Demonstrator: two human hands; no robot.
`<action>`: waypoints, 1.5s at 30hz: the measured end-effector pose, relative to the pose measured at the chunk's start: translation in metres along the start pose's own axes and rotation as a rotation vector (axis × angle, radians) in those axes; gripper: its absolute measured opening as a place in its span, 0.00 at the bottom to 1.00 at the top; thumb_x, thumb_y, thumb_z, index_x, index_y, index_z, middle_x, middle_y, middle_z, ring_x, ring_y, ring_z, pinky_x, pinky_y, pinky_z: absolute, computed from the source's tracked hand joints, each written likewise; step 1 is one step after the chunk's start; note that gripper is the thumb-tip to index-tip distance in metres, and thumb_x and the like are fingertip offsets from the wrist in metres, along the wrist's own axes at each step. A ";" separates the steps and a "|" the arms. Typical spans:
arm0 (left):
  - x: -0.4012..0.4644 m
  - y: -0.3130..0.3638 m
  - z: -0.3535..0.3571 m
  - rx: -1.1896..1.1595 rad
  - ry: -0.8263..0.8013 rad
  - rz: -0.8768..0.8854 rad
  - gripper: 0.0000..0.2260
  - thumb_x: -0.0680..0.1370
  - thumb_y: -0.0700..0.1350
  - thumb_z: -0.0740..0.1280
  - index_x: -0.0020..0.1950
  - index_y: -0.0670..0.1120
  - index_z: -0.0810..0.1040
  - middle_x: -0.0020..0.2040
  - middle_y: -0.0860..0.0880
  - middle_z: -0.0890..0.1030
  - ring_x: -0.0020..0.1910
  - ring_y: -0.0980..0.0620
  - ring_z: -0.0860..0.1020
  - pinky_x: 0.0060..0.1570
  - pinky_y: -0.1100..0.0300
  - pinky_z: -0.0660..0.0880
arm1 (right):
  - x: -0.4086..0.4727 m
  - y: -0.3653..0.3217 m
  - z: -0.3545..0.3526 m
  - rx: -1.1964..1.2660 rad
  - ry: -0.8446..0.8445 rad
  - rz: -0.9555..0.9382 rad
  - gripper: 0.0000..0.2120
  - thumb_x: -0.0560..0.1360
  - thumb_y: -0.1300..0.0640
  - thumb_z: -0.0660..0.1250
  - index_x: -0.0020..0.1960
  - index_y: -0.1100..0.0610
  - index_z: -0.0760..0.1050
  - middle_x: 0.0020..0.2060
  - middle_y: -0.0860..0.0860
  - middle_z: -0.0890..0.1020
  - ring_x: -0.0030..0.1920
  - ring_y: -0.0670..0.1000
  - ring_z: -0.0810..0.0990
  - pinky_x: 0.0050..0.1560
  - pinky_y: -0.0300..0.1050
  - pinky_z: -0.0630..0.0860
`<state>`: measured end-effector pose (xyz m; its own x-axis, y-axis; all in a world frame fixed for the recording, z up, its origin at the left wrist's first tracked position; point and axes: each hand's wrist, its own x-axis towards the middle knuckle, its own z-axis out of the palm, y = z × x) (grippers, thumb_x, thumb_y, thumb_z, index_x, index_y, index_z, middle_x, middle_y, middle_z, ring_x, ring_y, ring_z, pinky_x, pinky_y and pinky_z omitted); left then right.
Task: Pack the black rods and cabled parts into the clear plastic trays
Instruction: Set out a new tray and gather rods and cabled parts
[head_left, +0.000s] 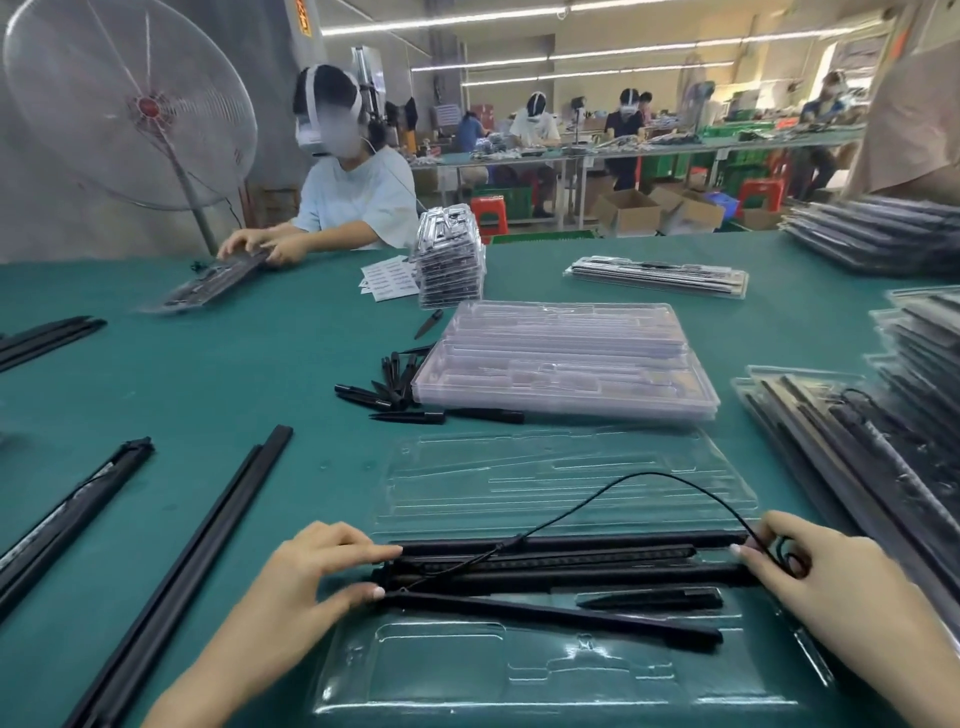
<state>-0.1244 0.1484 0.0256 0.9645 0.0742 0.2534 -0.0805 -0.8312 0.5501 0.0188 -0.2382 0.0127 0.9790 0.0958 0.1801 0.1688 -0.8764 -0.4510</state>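
Right now both hands are on one open clear tray (571, 670) lying on the green table (218, 374), directly in front of the person. Four black rods (545, 558) lie across its middle: three roughly level and side by side, and a fourth slanting down to the right beneath them. One short pointed piece (649, 600) sits in a pocket just right of centre.

Left hand (306, 582): forefinger stretched along the top rod's left end, thumb pressing at the left end of the slanted rod, so it pinches the bundle's left end. Right hand (810, 571): fingers curled at the rods' right end, nipping a thin black cable (670, 480). That cable arches up over the tray from a plug near the middle of the rods and comes down into the right hand, where a small loop of it shows against the palm.

Beyond, one stack of empty trays (566, 364) stands mid-table, with a loose heap of short black spikes (395, 387) touching its left side; their number I cannot count. Left of the hands, two long rod pairs (197, 561) lie diagonally on the cloth. Filled trays (857, 467) are piled along the right edge. Across the table, one person (353, 187) works at another tray, a floor fan (130, 104) standing behind.
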 end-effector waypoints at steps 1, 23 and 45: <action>0.001 0.000 0.000 -0.005 0.005 -0.008 0.13 0.68 0.49 0.72 0.51 0.62 0.82 0.48 0.63 0.79 0.49 0.60 0.74 0.51 0.70 0.67 | 0.001 0.001 0.000 0.004 -0.003 -0.002 0.13 0.70 0.39 0.68 0.35 0.44 0.69 0.22 0.45 0.75 0.29 0.48 0.75 0.28 0.42 0.70; 0.002 0.017 0.011 0.472 0.010 0.047 0.09 0.67 0.52 0.77 0.44 0.60 0.80 0.37 0.64 0.73 0.41 0.60 0.67 0.40 0.70 0.61 | 0.004 -0.012 -0.008 -0.182 -0.072 0.027 0.20 0.74 0.35 0.61 0.35 0.47 0.62 0.33 0.44 0.77 0.35 0.51 0.74 0.30 0.42 0.64; 0.059 0.124 0.100 0.476 -0.227 0.267 0.25 0.82 0.59 0.47 0.78 0.55 0.50 0.77 0.59 0.52 0.76 0.59 0.46 0.73 0.60 0.44 | 0.000 -0.003 0.002 0.034 0.017 -0.022 0.21 0.72 0.38 0.67 0.33 0.49 0.62 0.26 0.46 0.73 0.33 0.49 0.72 0.30 0.41 0.64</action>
<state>-0.0527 -0.0053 0.0289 0.9603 -0.2476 0.1284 -0.2568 -0.9646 0.0601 0.0188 -0.2344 0.0123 0.9730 0.1066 0.2048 0.1943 -0.8575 -0.4764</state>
